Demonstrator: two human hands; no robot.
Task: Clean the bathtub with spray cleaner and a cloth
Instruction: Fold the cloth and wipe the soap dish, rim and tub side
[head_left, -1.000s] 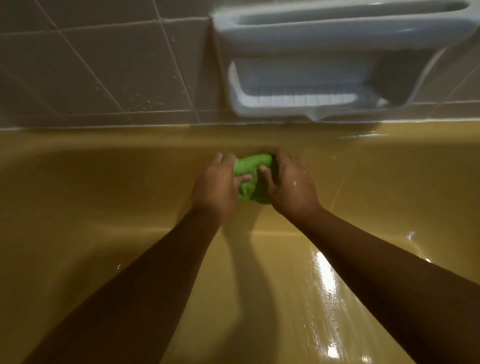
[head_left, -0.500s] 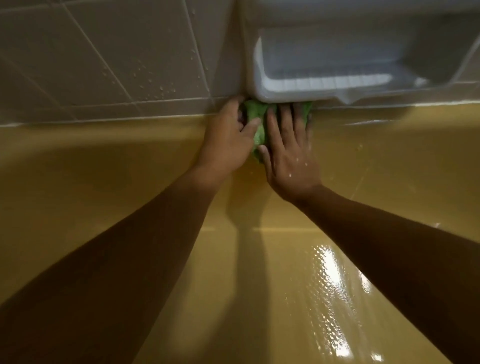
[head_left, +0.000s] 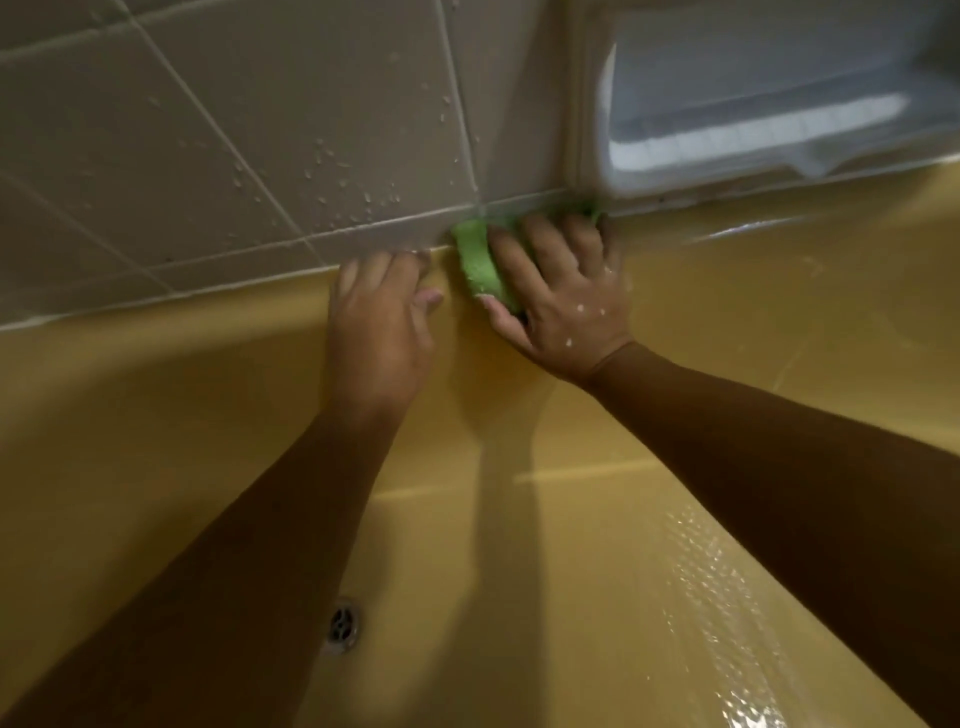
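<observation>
on the far rim of the yellow bathtub (head_left: 156, 389), right where it meets the grey tiled wall (head_left: 208, 130), the head view shows both hands at work. the right hand (head_left: 566, 296) lies flat on a green cloth (head_left: 478, 260), fingers spread and nearly straight, pressing it down against the rim, with the thumb lying along the cloth's near edge. the cloth is bunched under that palm, its left end sticking out in the open, its far edge pushed into the seam just below the white soap dish (head_left: 753, 119) set in the wall. the left hand (head_left: 379, 332) is just beside the cloth, not touching it; its fingers are loosely bent, their tips resting on the rim at the foot of the tiles, and it holds nothing. water drops dot the tiles and the back of the right hand. lower down, the round metal drain (head_left: 344, 622) shows in the tub floor beside the left forearm, and the floor at right shines wet.
</observation>
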